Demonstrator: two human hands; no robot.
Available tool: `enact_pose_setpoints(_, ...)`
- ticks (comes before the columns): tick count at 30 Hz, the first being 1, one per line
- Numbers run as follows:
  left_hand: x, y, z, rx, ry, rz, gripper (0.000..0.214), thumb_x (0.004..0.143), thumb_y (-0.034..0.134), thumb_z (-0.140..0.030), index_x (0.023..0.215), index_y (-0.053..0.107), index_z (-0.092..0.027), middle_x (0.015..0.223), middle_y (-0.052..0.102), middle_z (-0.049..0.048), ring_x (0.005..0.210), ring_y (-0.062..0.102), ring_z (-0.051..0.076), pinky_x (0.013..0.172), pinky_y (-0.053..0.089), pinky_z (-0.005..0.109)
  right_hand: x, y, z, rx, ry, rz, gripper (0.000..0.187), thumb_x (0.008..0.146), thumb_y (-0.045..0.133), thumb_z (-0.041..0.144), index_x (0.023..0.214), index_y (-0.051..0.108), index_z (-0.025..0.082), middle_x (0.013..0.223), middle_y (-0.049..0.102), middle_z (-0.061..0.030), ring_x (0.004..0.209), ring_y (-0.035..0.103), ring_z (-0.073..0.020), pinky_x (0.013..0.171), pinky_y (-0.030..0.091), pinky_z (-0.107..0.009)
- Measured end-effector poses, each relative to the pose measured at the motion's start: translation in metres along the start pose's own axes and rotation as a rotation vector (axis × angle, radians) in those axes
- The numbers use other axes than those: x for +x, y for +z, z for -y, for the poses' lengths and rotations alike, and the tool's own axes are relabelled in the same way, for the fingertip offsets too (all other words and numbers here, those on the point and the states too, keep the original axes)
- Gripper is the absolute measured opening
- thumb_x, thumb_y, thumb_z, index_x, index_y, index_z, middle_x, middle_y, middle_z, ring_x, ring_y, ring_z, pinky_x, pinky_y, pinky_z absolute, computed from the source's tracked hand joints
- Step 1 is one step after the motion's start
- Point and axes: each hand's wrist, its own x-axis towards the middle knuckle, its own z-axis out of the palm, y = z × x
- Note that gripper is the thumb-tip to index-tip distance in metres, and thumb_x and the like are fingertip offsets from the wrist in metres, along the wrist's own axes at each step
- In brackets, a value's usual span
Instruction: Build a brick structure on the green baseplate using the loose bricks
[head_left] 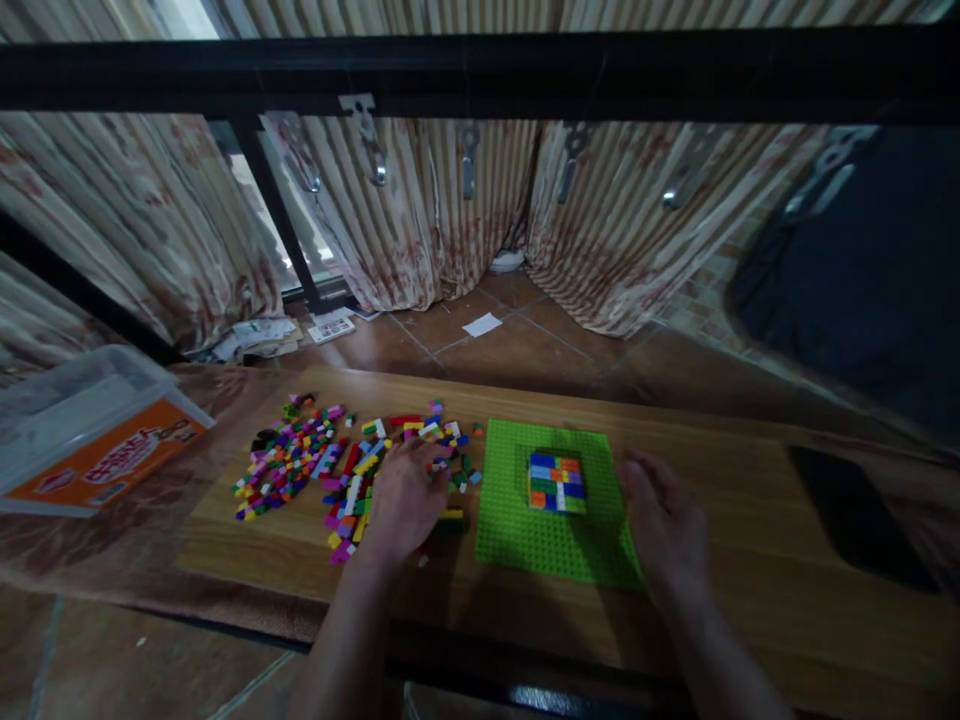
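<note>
A green baseplate (517,520) lies on a wooden board, with a small square block of mixed-colour bricks (556,482) built near its middle. Left of it spreads a pile of loose coloured bricks (307,460). My left hand (405,495) rests palm down on the right part of that pile, fingers bent over the bricks; what the fingertips touch is hidden. My right hand (664,515) lies at the baseplate's right edge, fingers loosely stretched and holding nothing.
A clear plastic box with an orange label (90,430) stands at the far left. A dark flat phone-like object (855,515) lies at the right of the board. A black bar (480,75) crosses overhead; curtains and tiled floor lie beyond.
</note>
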Motion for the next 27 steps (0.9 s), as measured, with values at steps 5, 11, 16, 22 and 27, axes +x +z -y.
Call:
enact_pose_setpoints(5, -0.004, -0.002, 0.000, 0.145, 0.040, 0.106, 0.023, 0.077, 0.053, -0.010, 0.085, 0.071, -0.022, 0.099, 0.067, 0.0059, 0.099, 0.060, 0.022, 0.093, 0.046, 0.036, -0.001, -0.001, 0.004, 0.048, 0.025, 0.018, 0.043, 0.077, 0.061, 0.050, 0.101, 0.068, 0.015, 0.091, 0.074, -0.0113, 0.084, 0.068, -0.0254, 0.075, 0.051, -0.038)
enact_pose_setpoints(11, -0.005, -0.003, 0.001, 0.162, -0.010, 0.152, 0.027, 0.076, 0.053, -0.010, 0.092, 0.071, -0.023, 0.102, 0.065, 0.0062, 0.097, 0.060, 0.021, 0.090, 0.047, 0.033, -0.002, -0.001, 0.009, 0.012, 0.033, 0.024, 0.038, 0.076, 0.062, 0.047, 0.097, 0.070, 0.016, 0.085, 0.074, -0.0099, 0.079, 0.069, -0.0247, 0.072, 0.051, -0.037)
enact_pose_setpoints(16, -0.005, -0.003, -0.001, 0.171, 0.006, 0.141, 0.029, 0.075, 0.053, -0.008, 0.091, 0.072, -0.023, 0.101, 0.066, 0.0062, 0.098, 0.061, 0.021, 0.091, 0.046, 0.034, -0.003, 0.002, 0.006, -0.011, 0.054, 0.065, 0.037, 0.077, 0.060, 0.047, 0.097, 0.070, 0.018, 0.081, 0.074, -0.0094, 0.082, 0.070, -0.0264, 0.074, 0.051, -0.039)
enact_pose_setpoints(22, -0.007, 0.000, -0.010, 0.221, -0.002, 0.128, 0.027, 0.076, 0.054, -0.008, 0.092, 0.070, -0.023, 0.101, 0.068, 0.0058, 0.098, 0.060, 0.023, 0.088, 0.046, 0.035, -0.007, 0.006, 0.007, 0.001, 0.036, 0.067, 0.033, 0.075, 0.062, 0.044, 0.094, 0.071, 0.018, 0.081, 0.074, -0.0090, 0.080, 0.070, -0.0257, 0.073, 0.051, -0.039)
enact_pose_setpoints(27, -0.007, 0.001, -0.015, 0.273, -0.010, 0.132, 0.024, 0.079, 0.052, -0.009, 0.089, 0.069, -0.022, 0.097, 0.070, 0.0055, 0.094, 0.061, 0.024, 0.089, 0.045, 0.036, -0.008, 0.007, 0.007, 0.049, 0.015, 0.086, 0.032, 0.075, 0.063, 0.044, 0.092, 0.072, 0.018, 0.085, 0.074, -0.0088, 0.078, 0.069, -0.0240, 0.073, 0.051, -0.038)
